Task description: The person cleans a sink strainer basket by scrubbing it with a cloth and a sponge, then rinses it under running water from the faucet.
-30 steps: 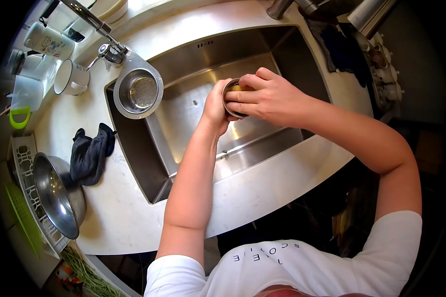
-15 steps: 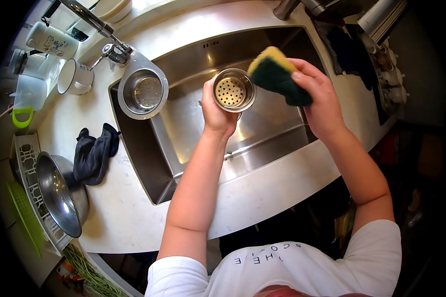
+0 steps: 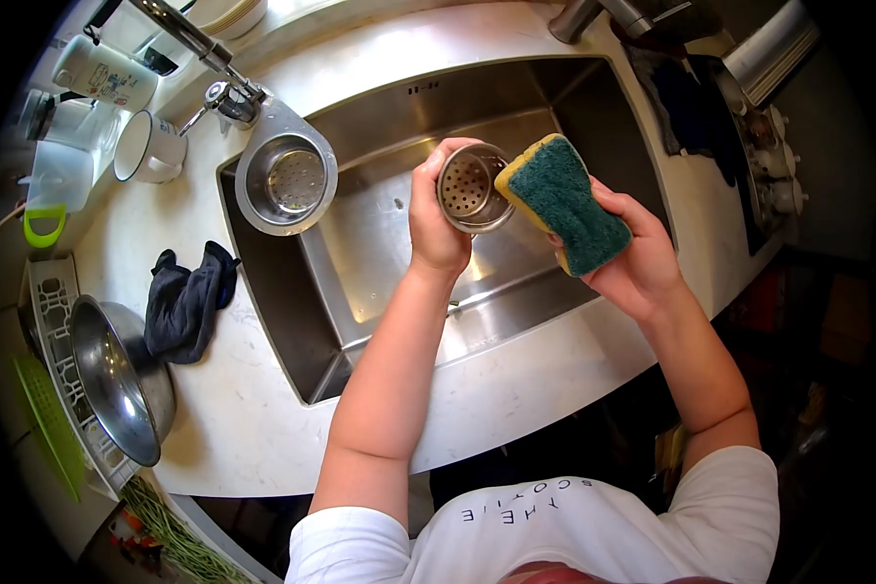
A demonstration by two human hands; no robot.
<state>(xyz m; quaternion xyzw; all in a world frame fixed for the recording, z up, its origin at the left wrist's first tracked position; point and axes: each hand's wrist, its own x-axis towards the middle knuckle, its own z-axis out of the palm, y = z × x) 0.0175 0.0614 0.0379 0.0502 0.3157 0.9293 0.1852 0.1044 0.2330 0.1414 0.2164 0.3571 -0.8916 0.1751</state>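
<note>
Over the sink [image 3: 380, 292], my left hand [image 3: 440, 229] is wrapped round a small metal strainer cup [image 3: 470, 187] with a perforated bottom. Its open mouth is tilted toward my right side. My right hand [image 3: 642, 258] grips a sponge [image 3: 569, 209], yellow on one face and dark green on the other. The green face is turned up toward me, and the sponge's upper left end is right beside the cup's rim; whether they touch I cannot tell.
A drain basket [image 3: 287, 185] hangs in the sink's left corner under the faucet [image 3: 190, 39]. On the left counter are a dark cloth [image 3: 190, 307], a steel bowl [image 3: 117, 380] and a white enamel mug [image 3: 151, 146]. Another dark cloth [image 3: 686, 107] lies at the right.
My right hand has moved lower and turned the sponge so that its green face shows. The strainer cup in my left hand has shifted slightly right and tilted toward the sponge.
</note>
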